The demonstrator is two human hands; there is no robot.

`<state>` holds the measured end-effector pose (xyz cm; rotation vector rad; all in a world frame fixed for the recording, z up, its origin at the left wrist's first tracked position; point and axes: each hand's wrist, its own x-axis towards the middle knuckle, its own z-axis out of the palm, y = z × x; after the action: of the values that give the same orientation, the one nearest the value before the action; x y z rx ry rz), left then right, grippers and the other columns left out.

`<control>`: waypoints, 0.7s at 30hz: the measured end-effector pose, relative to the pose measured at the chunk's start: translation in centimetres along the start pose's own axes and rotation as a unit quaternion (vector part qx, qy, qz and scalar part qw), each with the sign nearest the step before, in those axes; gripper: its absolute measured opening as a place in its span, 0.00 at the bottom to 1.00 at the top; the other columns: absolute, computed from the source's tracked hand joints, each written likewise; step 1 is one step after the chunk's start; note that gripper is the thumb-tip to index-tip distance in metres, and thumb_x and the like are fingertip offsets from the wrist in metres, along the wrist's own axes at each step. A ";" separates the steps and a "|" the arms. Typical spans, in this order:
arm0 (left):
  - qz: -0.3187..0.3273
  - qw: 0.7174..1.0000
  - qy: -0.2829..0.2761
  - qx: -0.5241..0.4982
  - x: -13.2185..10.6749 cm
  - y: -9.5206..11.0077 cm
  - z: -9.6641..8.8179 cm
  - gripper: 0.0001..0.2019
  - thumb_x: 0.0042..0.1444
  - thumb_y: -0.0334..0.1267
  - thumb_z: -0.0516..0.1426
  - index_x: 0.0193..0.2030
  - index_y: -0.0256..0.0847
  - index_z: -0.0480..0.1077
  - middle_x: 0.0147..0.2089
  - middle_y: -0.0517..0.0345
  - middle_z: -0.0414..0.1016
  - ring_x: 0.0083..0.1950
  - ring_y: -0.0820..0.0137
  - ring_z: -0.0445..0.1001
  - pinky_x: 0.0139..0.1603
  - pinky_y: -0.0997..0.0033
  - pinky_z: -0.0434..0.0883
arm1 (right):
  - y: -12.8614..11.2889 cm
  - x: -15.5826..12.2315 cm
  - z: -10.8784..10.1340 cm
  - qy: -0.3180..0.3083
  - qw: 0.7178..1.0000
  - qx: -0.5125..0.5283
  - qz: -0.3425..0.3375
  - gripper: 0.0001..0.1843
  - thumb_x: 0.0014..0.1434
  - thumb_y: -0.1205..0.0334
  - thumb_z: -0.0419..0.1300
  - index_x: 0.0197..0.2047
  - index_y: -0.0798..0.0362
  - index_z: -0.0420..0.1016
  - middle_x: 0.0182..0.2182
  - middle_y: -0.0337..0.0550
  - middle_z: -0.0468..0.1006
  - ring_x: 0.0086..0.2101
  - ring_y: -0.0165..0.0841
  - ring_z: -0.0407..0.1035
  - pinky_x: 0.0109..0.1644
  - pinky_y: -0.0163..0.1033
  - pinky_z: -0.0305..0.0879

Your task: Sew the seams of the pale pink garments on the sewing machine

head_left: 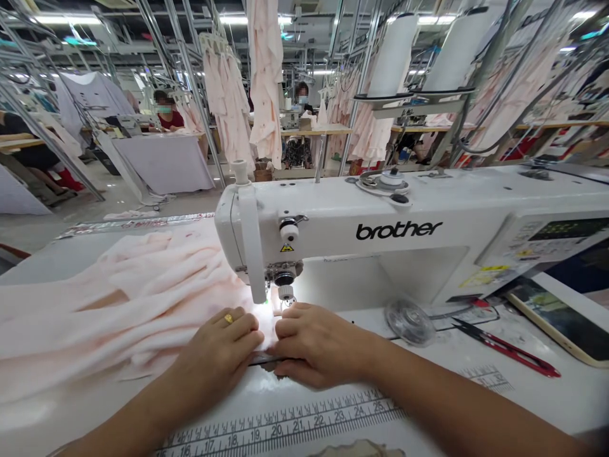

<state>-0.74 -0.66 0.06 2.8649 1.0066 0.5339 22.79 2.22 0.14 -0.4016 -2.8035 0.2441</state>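
Observation:
A pale pink fabric [124, 298] lies spread over the left of the white table and runs under the needle of a white Brother sewing machine [404, 235]. My left hand [223, 349], with a gold ring, lies on the fabric's edge just left of the presser foot [285, 293], fingers bent and pressed down on the cloth. My right hand [314, 343] rests right beside it in front of the needle, fingers curled and pinching the fabric edge. The two hands almost touch.
Red thread snips [509, 348] and a clear bobbin case [409, 320] lie right of my hands. A phone [561, 317] sits at the far right. A ruler strip [285, 422] runs along the table's front. Pink garments hang behind; other workers sit at distant tables.

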 end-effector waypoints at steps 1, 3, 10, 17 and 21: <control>0.005 1.000 -0.006 0.010 0.0 0.0 0.2 0.11 0.64 0.24 0.47 0.37 0.39 0.68 0.37 0.56 0.69 0.38 0.65 0.64 0.40 0.62 0.62 | 0.0 0.0 0.0 -0.004 1.000 0.000 -0.001 0.13 0.69 0.53 0.54 0.44 0.53 0.75 0.32 0.39 0.71 0.35 0.33 0.60 0.40 0.40 0.54; 0.012 1.000 -0.010 0.027 0.0 -0.1 0.5 0.11 0.65 0.24 0.47 0.37 0.38 0.68 0.36 0.55 0.69 0.37 0.64 0.64 0.39 0.62 0.62 | -0.1 0.0 -0.2 -0.010 1.000 -0.003 -0.002 0.14 0.69 0.53 0.54 0.45 0.53 0.75 0.32 0.39 0.71 0.35 0.33 0.60 0.41 0.40 0.54; -0.002 0.997 -0.018 0.081 0.3 -0.7 0.7 0.13 0.67 0.27 0.46 0.35 0.37 0.68 0.36 0.53 0.69 0.37 0.63 0.64 0.40 0.60 0.63 | -0.2 0.1 -0.5 -0.019 0.997 -0.026 0.069 0.14 0.68 0.51 0.56 0.44 0.53 0.74 0.35 0.40 0.73 0.37 0.34 0.62 0.45 0.40 0.57; -0.008 1.000 0.017 0.008 0.4 -0.6 0.1 0.10 0.68 0.27 0.47 0.44 0.39 0.68 0.43 0.55 0.72 0.44 0.65 0.67 0.48 0.62 0.63 | 0.1 0.0 -0.6 -0.012 0.999 -0.013 0.051 0.12 0.68 0.54 0.56 0.46 0.54 0.74 0.35 0.41 0.73 0.37 0.33 0.62 0.45 0.39 0.56; 0.017 0.999 0.035 -0.005 0.5 -0.7 -0.3 0.09 0.67 0.28 0.49 0.41 0.39 0.70 0.38 0.58 0.74 0.41 0.68 0.68 0.47 0.64 0.63 | 0.2 0.0 -0.6 -0.007 0.999 -0.016 0.040 0.12 0.68 0.55 0.56 0.45 0.54 0.74 0.33 0.40 0.73 0.36 0.33 0.62 0.43 0.39 0.56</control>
<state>-0.89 0.21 0.35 2.8785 0.9632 0.6431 23.01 2.47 0.65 -0.5221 -2.8106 0.2197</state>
